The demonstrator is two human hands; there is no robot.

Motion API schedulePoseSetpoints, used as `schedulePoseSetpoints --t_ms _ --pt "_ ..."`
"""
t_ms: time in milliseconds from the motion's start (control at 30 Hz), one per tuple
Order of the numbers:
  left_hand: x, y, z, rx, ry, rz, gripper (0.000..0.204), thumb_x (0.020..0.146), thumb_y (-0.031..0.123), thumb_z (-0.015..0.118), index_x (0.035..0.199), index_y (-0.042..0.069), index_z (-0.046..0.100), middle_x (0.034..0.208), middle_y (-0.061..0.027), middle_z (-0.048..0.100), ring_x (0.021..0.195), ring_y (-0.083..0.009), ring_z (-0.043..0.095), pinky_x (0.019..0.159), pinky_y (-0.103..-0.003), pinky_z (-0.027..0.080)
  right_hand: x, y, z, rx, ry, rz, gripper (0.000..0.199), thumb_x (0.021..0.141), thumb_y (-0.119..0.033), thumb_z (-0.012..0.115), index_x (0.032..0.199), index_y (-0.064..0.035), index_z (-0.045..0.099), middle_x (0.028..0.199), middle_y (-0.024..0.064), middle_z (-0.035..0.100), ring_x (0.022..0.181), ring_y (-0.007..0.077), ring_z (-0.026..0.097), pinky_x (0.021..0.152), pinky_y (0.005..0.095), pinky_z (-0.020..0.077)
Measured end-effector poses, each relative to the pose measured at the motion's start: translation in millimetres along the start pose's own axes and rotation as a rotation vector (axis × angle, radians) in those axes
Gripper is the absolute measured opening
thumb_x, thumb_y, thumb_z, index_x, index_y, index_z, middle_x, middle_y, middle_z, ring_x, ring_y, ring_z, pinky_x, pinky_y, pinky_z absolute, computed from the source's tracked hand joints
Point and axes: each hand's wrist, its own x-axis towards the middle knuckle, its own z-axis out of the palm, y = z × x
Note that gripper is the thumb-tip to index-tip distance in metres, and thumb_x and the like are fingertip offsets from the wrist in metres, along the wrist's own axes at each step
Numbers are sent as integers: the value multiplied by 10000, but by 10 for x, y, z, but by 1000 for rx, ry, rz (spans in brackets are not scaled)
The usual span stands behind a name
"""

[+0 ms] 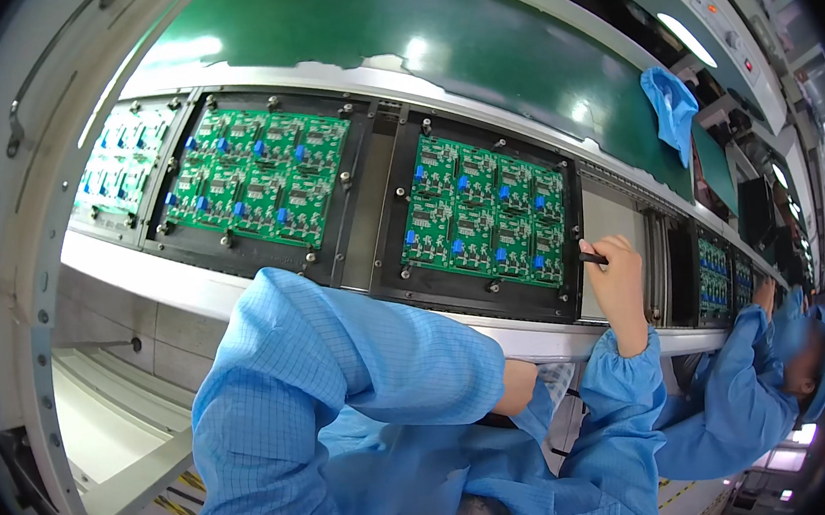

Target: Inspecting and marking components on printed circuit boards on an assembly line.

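My right hand (616, 284) is raised beside the right edge of a black carrier frame (397, 249), its fingers closed on a small black rod-shaped object (593, 258). In that frame lies a green circuit board panel (482, 210) with several blue parts and dark chips. My left forearm crosses in front of me. My left hand (517, 386) is low in front of my body, below the white rail, next to blue fabric (541, 411); its fingers are hidden. A second framed board panel (258, 178) sits further left on the line.
Another board panel (125, 165) stands at far left. The white rail (169, 274) runs along the near side, a green work surface (333, 19) behind. A blue cloth cap (671, 107) lies at the back right. At right, a co-worker in a blue sleeve (730, 406) works at further boards (714, 280).
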Motion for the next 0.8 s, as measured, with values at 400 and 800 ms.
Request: schedulePoseSetpoints --t_ms 400,800 --pt "142 139 178 28 -5 37 144 755 161 572 835 118 684 847 -34 664 744 -225 636 587 -379 484 -41 -313 94 31 -39 -60 161 790 -56 599 733 76 528 677 171 495 618 282 472 565 322 376" --pt "3121 731 575 -58 -200 -494 162 774 170 547 845 100 675 864 -53 658 768 -242 631 630 -372 487 44 338 -426 482 -502 309 297 898 -279 506 792 -2 535 566 59 498 461 131 475 451 253 370"
